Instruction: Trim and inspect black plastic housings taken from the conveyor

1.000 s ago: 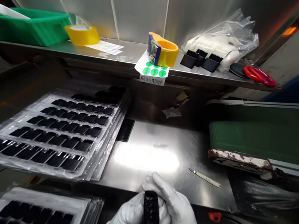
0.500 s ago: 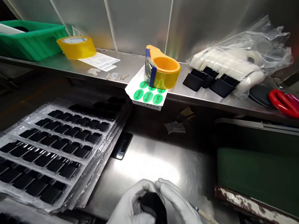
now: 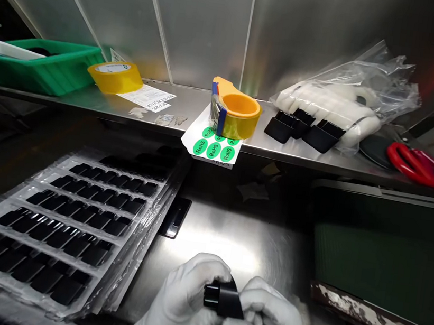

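Between the left grip (image 3: pixel 182 299) and the right grip (image 3: pixel 271 319), both clamped on it, sits a black part (image 3: pixel 228 298).

The held part (image 3: pixel 228 298) is between stacked trays (image 3: pixel 120 252), left, and conveyor (image 3: pixel 382 269), right.

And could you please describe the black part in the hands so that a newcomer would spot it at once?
Find the steel table below the shelf. At its near side, the white-gloved left hand grips the black part, with the right hand beside it. Similar pieces lie in the tray or on the shelf; only this is held.
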The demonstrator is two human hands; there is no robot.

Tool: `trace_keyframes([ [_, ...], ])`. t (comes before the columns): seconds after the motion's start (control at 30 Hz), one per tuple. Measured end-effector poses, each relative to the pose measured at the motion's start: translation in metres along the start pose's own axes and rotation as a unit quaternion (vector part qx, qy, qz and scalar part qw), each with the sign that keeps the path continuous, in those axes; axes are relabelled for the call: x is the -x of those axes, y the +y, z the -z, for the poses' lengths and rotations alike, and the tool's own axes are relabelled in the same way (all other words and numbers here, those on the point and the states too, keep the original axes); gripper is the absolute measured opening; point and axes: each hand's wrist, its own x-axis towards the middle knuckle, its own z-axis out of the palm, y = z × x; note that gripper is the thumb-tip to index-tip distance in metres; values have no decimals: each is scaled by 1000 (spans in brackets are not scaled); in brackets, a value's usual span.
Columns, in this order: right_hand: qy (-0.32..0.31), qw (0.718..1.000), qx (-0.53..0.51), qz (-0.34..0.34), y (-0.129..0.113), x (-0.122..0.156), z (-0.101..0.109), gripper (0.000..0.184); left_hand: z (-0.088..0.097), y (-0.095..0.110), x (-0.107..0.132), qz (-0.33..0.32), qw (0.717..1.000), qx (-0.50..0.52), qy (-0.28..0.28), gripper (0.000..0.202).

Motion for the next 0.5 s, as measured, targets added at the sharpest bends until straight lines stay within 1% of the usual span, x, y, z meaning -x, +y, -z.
trace_keyframes([
  [0.07,-21,998,-34,-56,1,0,0,22,-1,3,0,53,998,21,1,11],
  [0.13,-34,993,-59,-91,3,0,1,21,-1,5,1,92,995,38,-5,15],
  [0.2,-40,992,-64,-103,5,3,1,21,-1,4,2,90,995,38,-8,17],
  [0.37,-51,993,-52,-96,8,14,-3,23,4,-1,12,-11,1000,4,2,23],
  [0.43,-29,994,-57,-89,7,18,-8,23,5,-2,14,-58,998,-5,2,23],
  [0.5,0,994,-67,-81,5,22,-12,23,6,-4,16,-104,994,-11,7,27],
])
